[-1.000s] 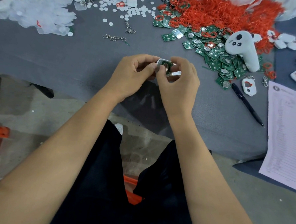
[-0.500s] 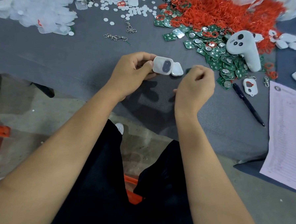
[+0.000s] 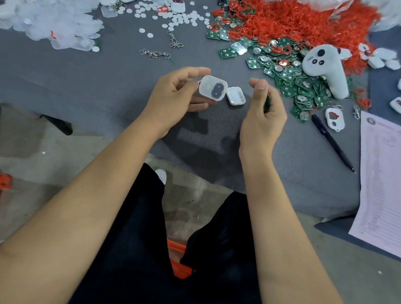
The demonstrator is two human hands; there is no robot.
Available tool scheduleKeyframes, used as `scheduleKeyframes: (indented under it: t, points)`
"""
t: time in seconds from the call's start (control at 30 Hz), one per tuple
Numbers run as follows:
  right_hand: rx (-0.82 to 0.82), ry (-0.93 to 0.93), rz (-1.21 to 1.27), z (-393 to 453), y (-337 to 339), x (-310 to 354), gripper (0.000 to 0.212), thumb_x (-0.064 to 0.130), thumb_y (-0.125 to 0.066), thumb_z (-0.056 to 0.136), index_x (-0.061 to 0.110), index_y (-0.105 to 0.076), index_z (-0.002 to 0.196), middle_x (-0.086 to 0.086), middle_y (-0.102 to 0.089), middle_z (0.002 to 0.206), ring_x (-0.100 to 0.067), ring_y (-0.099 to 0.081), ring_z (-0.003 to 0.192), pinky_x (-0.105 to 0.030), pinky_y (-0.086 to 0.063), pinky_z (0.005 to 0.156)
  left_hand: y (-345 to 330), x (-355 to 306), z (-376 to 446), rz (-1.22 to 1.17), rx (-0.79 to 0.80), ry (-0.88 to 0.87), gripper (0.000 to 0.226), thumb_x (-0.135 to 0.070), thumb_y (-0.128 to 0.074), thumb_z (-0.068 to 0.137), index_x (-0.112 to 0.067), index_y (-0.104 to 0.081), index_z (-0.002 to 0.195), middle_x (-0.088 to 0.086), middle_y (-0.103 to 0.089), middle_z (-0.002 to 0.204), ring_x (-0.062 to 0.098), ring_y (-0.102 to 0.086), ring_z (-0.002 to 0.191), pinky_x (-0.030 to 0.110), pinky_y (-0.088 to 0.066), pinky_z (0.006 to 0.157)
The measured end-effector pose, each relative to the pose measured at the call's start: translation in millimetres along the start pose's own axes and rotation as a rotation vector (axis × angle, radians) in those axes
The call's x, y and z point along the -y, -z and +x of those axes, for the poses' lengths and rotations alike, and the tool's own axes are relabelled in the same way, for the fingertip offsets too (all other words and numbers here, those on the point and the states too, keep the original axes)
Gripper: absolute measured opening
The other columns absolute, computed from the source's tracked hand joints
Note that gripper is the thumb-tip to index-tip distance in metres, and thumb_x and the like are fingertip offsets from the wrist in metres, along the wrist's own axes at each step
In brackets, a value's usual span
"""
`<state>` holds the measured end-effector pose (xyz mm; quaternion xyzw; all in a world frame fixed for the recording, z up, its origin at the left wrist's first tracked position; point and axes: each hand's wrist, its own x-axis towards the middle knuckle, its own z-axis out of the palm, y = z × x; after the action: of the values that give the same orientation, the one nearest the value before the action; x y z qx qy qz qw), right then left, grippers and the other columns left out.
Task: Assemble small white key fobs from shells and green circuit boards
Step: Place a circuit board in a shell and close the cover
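Observation:
My left hand (image 3: 174,99) pinches a white fob shell (image 3: 213,90) between thumb and fingers, its inside with two dark button holes facing up. A second, smaller white shell half (image 3: 235,96) sits right beside it; whether the fingers hold it too is unclear. My right hand (image 3: 263,118) is a little to the right with fingers curled round a green circuit board (image 3: 267,103), only its edge showing. A heap of green circuit boards (image 3: 289,75) lies on the grey table (image 3: 105,81) at the right.
Red rubber rings (image 3: 294,19) are piled at the back right. A white controller (image 3: 324,67) lies on the boards. Clear plastic pieces (image 3: 46,18) at back left, keychains (image 3: 154,54), a black pen (image 3: 332,142), a paper sheet (image 3: 388,182), finished fobs (image 3: 335,118) at right.
My hands have come apart: the right hand pulled away to the right with the green board, and the left hand turned the open shell up. Since half a second ago the right hand rose slightly.

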<state>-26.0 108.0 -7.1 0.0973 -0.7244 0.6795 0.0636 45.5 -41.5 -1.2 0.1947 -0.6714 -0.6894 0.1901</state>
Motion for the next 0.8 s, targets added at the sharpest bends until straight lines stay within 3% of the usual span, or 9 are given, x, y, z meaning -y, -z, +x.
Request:
scheduleKeyframes:
  t: [0.13, 0.23, 0.3, 0.4, 0.47, 0.57, 0.67, 0.8]
  points:
    - [0.092, 0.005, -0.048, -4.3, -3.4, 0.1, 0.032, 0.035, -0.046, 0.111, 0.02, -0.07, 0.096, 0.02, -0.047, 0.065, 0.0, -0.039, 0.059, -0.012, -0.032, 0.06, -0.1, -1.0, -0.7, -0.044, -0.002, 0.017, 0.029, -0.008, -0.047, 0.106, -0.007, -0.07, 0.123, 0.003, -0.079, 0.099, 0.027, -0.079, 0.09, 0.025, -0.061, 0.076]
    - [0.184, 0.01, -0.123, -3.5, -4.7, -1.4, 0.032, 0.036, -0.049, 0.109, 0.015, -0.072, 0.106, 0.003, -0.065, 0.091, 0.0, -0.051, 0.073, -0.013, -0.037, 0.07, -1.9, 1.6, -0.2, 0.029, -0.003, -0.019, 0.017, -0.009, -0.063, 0.102, -0.003, -0.07, 0.116, 0.013, -0.076, 0.102, 0.019, -0.078, 0.088, 0.025, -0.061, 0.077]
    - [0.21, 0.007, -0.172, -4.7, -5.1, -1.4, 0.031, 0.035, -0.048, 0.109, 0.014, -0.071, 0.111, -0.009, -0.065, 0.106, 0.006, -0.055, 0.083, -0.009, -0.04, 0.075, -2.4, 3.4, 0.5, 0.112, -0.009, -0.04, 0.014, -0.007, -0.066, 0.1, -0.005, -0.071, 0.113, 0.012, -0.075, 0.102, 0.013, -0.075, 0.087, 0.024, -0.061, 0.078]
    - [0.175, -0.026, -0.138, -4.3, -5.0, -0.7, 0.032, 0.017, -0.043, 0.107, 0.015, -0.068, 0.126, -0.004, -0.058, 0.115, 0.016, -0.053, 0.087, -0.003, -0.039, 0.077, -2.0, 4.2, 1.7, 0.128, -0.028, -0.036, 0.015, -0.006, -0.065, 0.1, -0.005, -0.071, 0.114, 0.014, -0.075, 0.104, 0.013, -0.075, 0.088, 0.023, -0.061, 0.078]
    - [0.114, -0.048, -0.135, -2.4, -3.4, -1.8, 0.036, 0.01, -0.047, 0.105, 0.014, -0.06, 0.138, -0.003, -0.058, 0.116, 0.008, -0.056, 0.083, -0.007, -0.042, 0.076, -2.3, 4.6, 2.0, 0.114, -0.033, -0.028, 0.015, -0.005, -0.063, 0.101, -0.007, -0.071, 0.113, 0.013, -0.075, 0.105, 0.017, -0.077, 0.092, 0.023, -0.061, 0.08]
    - [0.017, -0.113, 0.029, -2.8, -0.8, -0.7, 0.031, 0.008, -0.062, 0.101, 0.01, -0.062, 0.132, -0.008, -0.068, 0.1, -0.01, -0.062, 0.066, -0.028, -0.055, 0.063, -2.0, 6.7, 3.0, 0.104, -0.033, -0.033, 0.017, -0.004, -0.06, 0.102, -0.004, -0.07, 0.116, 0.011, -0.074, 0.103, 0.014, -0.076, 0.092, 0.023, -0.06, 0.081]
    - [0.031, -0.112, 0.195, -1.9, 1.0, -0.3, 0.015, 0.008, -0.071, 0.097, 0.003, -0.071, 0.111, 0.001, -0.072, 0.075, -0.012, -0.065, 0.062, -0.029, -0.056, 0.053, -1.4, 8.1, 3.1, 0.132, -0.019, -0.051, 0.021, -0.004, -0.058, 0.104, -0.003, -0.07, 0.121, 0.006, -0.074, 0.101, 0.009, -0.075, 0.091, 0.022, -0.06, 0.081]
    - [0.101, -0.058, 0.209, -4.0, 1.2, -0.2, 0.013, 0.015, -0.072, 0.098, 0.004, -0.075, 0.103, 0.001, -0.067, 0.072, -0.013, -0.062, 0.062, -0.029, -0.055, 0.048, -1.7, 8.7, 2.7, 0.255, 0.001, -0.112, 0.026, -0.008, -0.056, 0.106, -0.006, -0.07, 0.127, 0.006, -0.076, 0.108, 0.008, -0.075, 0.093, 0.027, -0.062, 0.085]
